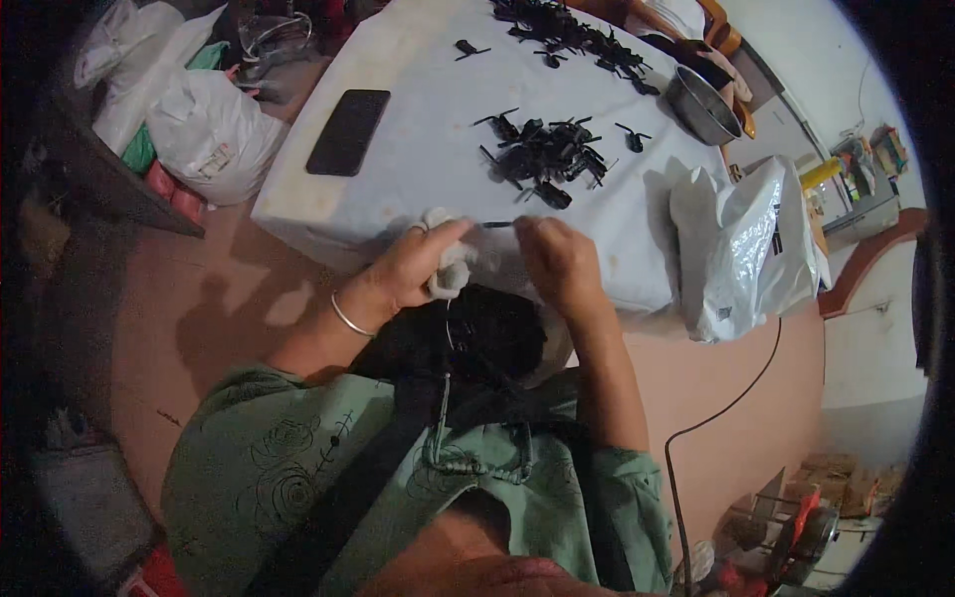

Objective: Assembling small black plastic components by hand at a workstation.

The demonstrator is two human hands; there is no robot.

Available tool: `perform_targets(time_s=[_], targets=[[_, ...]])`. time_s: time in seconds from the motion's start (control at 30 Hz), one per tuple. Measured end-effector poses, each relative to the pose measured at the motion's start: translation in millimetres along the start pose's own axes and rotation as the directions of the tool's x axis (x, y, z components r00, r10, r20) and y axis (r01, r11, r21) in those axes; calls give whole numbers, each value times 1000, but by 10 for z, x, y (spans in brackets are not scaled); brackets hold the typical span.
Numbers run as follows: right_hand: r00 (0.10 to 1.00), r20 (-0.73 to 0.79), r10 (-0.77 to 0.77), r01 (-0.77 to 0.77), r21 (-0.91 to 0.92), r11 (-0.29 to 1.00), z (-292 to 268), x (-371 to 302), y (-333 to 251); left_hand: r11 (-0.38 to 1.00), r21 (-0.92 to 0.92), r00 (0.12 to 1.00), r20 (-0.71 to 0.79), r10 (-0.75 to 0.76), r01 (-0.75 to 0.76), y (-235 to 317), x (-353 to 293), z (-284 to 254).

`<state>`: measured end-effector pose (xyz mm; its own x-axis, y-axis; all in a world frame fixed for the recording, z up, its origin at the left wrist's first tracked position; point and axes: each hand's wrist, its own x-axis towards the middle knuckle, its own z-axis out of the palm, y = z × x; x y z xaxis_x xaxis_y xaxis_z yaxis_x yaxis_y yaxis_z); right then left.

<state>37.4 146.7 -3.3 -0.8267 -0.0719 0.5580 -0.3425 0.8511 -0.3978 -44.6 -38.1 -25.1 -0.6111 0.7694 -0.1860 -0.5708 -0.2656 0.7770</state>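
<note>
My left hand (423,261), with a bangle at the wrist, is closed around a bunched white cloth (451,279) at the near edge of the table. My right hand (559,261) is curled into a pinch close by on the right. Between the two hands a short, thin black piece (496,225) juts out of my right fingers toward the left hand. Its other end, near my left fingertips, is blurred. Just beyond the hands lies a heap of small black plastic parts (545,154) with thin arms. A single black part (634,137) lies right of the heap.
A dark phone (348,132) lies on the white-covered table (408,129). More black parts (587,40) spread at the far side, near a metal bowl (702,105) and another person's arm (731,75). A white plastic bag (741,249) stands right; stuffed bags (209,129) sit left.
</note>
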Motion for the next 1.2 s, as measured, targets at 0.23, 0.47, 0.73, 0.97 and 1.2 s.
perform_targets(time_s=[0.23,0.47,0.73,0.97,1.2], targets=[[955,-5,297,-297,11,955,-16,-128,101,947,314,992,125,24,-63,-138,49,150],[836,-154,526,-517,99,850,-138,-260,158,888,445,993,67,98,-117,-167,-77,125],[893,-11,449,-422,-365,830,9,-132,-41,565,752,893,70,444,-340,-191,-143,256],[1000,16,22,-25,213,977,-198,-324,-379,970,4,958,155,-243,245,-12,-170,232],[989,28,144,-147,251,957,-287,-331,-735,987,84,968,222,118,-140,-239,-150,338]])
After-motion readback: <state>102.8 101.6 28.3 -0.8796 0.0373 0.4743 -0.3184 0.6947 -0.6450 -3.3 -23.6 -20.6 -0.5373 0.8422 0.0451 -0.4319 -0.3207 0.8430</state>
